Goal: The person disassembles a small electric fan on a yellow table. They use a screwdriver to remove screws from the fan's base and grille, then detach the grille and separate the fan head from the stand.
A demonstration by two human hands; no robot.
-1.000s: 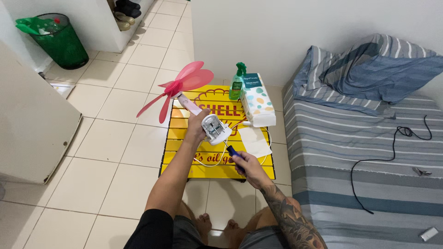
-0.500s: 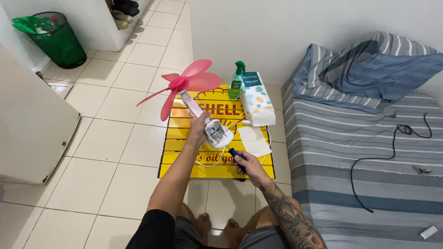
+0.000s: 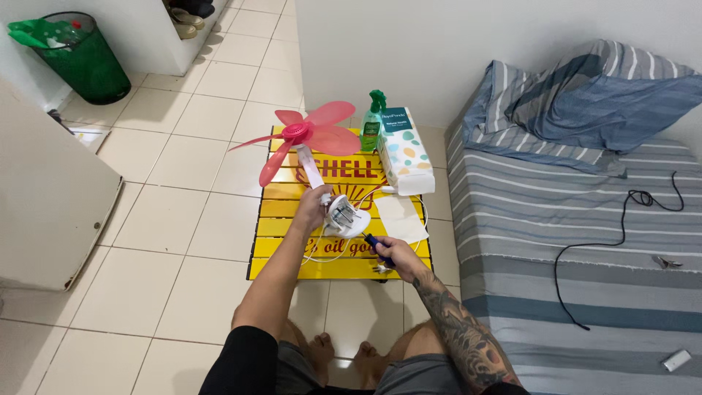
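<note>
Gripping the neck of a small pink-bladed fan (image 3: 311,139), the left hand (image 3: 313,208) is closed around it just above the opened white base (image 3: 345,213), tilting that end toward the person so its inside faces up. The right hand (image 3: 395,252) is closed on a blue-handled screwdriver (image 3: 376,245), tip aimed at the base. Both hover over the low yellow bench (image 3: 270,249), where a tissue box (image 3: 404,150) and green spray bottle (image 3: 374,123) stand at the far edge, clear of the work.
</note>
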